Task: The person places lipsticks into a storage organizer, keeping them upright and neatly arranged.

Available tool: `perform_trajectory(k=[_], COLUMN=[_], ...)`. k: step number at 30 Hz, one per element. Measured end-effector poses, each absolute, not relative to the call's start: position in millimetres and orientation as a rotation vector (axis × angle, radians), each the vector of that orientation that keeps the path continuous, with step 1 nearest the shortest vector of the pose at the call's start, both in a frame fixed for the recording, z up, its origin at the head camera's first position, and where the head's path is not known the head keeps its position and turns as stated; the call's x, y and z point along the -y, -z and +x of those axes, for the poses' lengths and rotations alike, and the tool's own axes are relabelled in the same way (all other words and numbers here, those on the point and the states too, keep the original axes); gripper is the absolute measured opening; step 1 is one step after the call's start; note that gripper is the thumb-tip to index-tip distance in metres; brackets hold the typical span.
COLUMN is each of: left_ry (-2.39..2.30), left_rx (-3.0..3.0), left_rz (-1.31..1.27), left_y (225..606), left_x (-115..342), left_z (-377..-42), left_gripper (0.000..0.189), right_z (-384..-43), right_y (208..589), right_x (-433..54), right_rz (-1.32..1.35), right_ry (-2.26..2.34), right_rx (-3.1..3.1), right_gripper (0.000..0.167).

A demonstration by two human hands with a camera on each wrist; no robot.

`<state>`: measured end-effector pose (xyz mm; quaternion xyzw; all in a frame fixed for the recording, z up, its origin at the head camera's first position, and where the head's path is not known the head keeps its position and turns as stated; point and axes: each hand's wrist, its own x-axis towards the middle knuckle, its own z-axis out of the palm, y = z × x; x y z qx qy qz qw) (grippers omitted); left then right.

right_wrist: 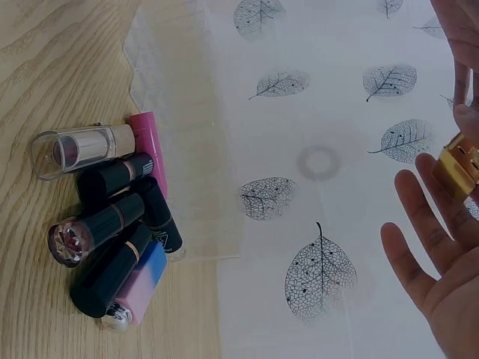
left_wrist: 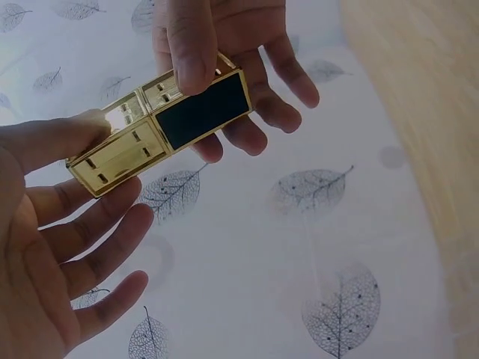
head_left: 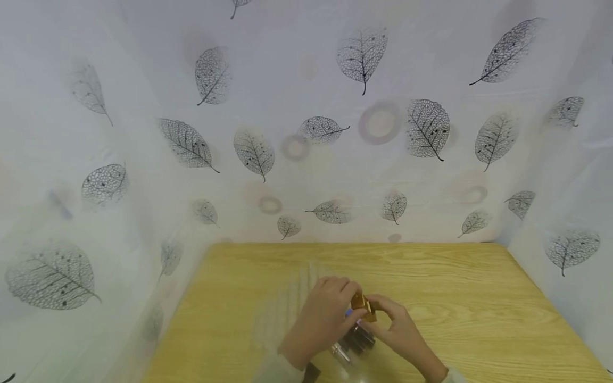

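Both hands hold a square gold lipstick case (left_wrist: 129, 155) with a dark panel, in front of me above the table. The left hand (head_left: 322, 316) pinches one end between thumb and fingers. At the other end, the right hand (head_left: 399, 332) grips it with thumb and fingers. The left wrist view shows a seam between a gold half and the dark-panelled half. Just below the hands, several lipsticks lie in a loose pile, among them a clear-capped lipstick (right_wrist: 86, 152), a black lipstick (right_wrist: 112, 271) with a faceted end, and a pink tube (right_wrist: 147, 146).
A ridged transparent plastic organizer (head_left: 282, 303) lies on the wood-grain table (head_left: 460, 287) by the left forearm. In the pile is a pink and blue box-shaped tube (right_wrist: 142, 284). White leaf-printed sheeting (head_left: 297, 69) walls the table at the back and sides.
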<state>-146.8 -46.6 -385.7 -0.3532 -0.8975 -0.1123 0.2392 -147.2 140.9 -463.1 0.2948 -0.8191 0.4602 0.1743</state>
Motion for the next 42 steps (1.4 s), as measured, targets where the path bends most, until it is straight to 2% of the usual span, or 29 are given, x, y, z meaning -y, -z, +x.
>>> perform_trajectory(k=[25, 35, 42], left_ry=[0.550, 0.744, 0.930], left_rx=[2.529, 2.785, 2.728], left_rz=[-0.891, -0.847, -0.761], left_y=[397, 396, 402], left_x=[63, 56, 53], left_z=[-146, -153, -151], left_gripper=[0.029, 0.024, 0.020], right_z=[-152, -152, -151], right_y=[455, 458, 455], right_x=[-148, -149, -152], right_rz=[0.909, 0.908, 0.838], right_ry=[-1.465, -1.442, -1.509], right_rx=[2.201, 2.213, 2.260], right_gripper=[0.031, 0.033, 0.045])
